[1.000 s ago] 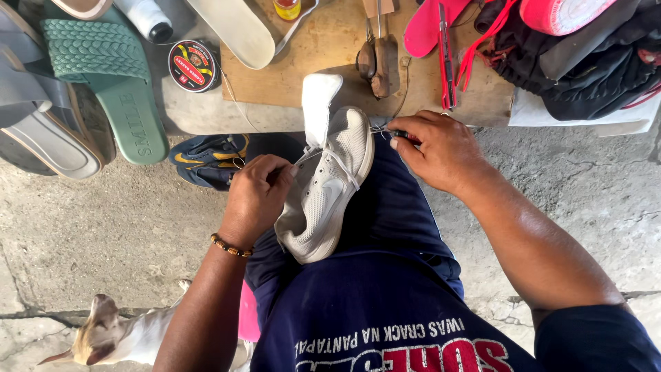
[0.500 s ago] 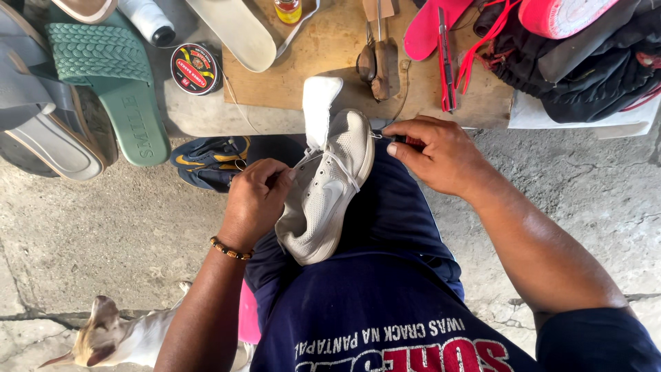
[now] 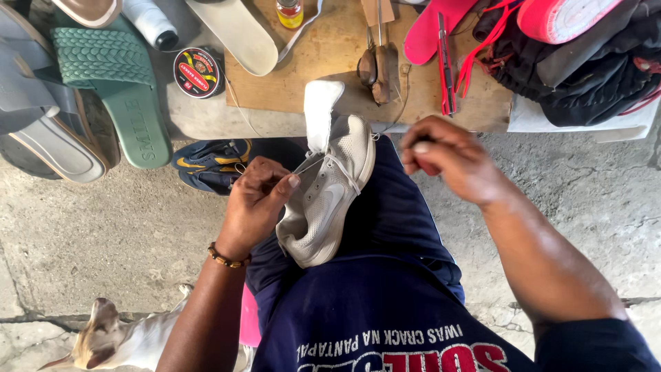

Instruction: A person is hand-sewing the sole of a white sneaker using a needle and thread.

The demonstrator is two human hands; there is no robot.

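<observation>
a white sneaker (image 3: 329, 193) lies on the person's lap, on the dark blue shorts (image 3: 392, 213), its toe pointing toward the wooden desk (image 3: 323, 76) and its sole facing the left hand. the left hand (image 3: 256, 203) sits against the sneaker's sole side, fingers closed with the thumb and forefinger pinched on a thin white thread (image 3: 323, 161) that runs across the upper. the right hand (image 3: 451, 160) is lifted on the other side of the sneaker, just clear of it, fingers curled together around something small; what it grips cannot be made out. beyond the sneaker's toe, on the desk, lie a pale insole (image 3: 234, 34), a small bottle (image 3: 290, 12), a metal tool (image 3: 379, 62) and a pink insole (image 3: 430, 31). a round tin (image 3: 197, 72) sits past the desk's edge, with a green sandal (image 3: 117, 89) beyond it. a dark blue shoe (image 3: 213, 162) rests on the concrete floor (image 3: 103, 234) just beside the left hand. a small animal (image 3: 117, 341) lies on the floor near the person's left elbow.
</observation>
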